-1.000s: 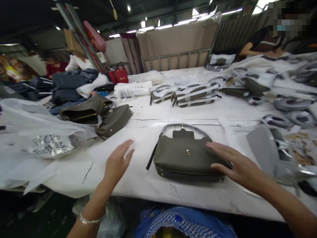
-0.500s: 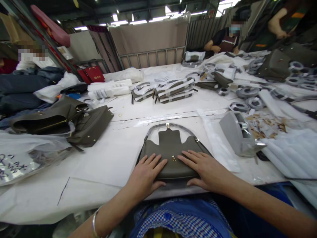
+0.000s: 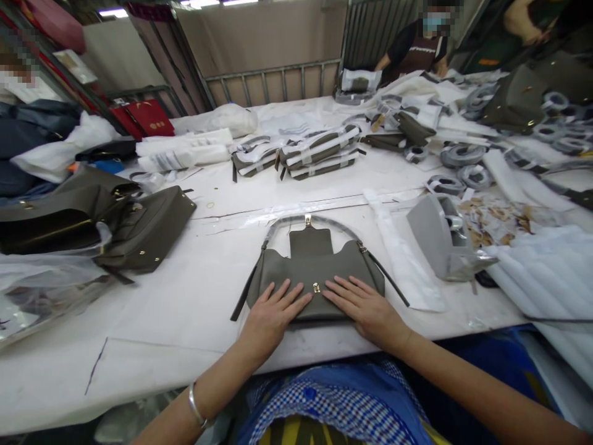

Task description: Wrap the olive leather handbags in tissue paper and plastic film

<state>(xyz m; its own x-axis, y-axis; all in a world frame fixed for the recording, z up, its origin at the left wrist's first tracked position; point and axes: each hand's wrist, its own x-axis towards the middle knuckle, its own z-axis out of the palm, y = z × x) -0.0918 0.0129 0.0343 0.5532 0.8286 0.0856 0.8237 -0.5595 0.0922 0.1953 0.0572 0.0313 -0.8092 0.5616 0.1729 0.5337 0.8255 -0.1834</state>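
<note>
An olive-grey handbag [image 3: 315, 267] lies flat on the white table [image 3: 185, 309], its wrapped handle arching away from me and its flap open toward the far side. My left hand [image 3: 273, 309] rests flat on the bag's left half with fingers spread. On the right half lies my right hand [image 3: 364, 306], also flat and spread. A small gold clasp [image 3: 317, 287] shows between the two hands. A thin strap sticks out at each lower corner of the bag.
More olive bags [image 3: 115, 219] lie at the left beside clear plastic bags [image 3: 41, 290]. Stacked wrapped straps [image 3: 319, 154] sit mid-table. A grey tape holder [image 3: 440, 238], white foam sheets [image 3: 546, 278] and tape rolls [image 3: 458, 176] crowd the right. Other people work at the far side.
A second ago my left hand was off the bag and my right on its right end. Both hands now lie flat on it; the bag sits square to me.
</note>
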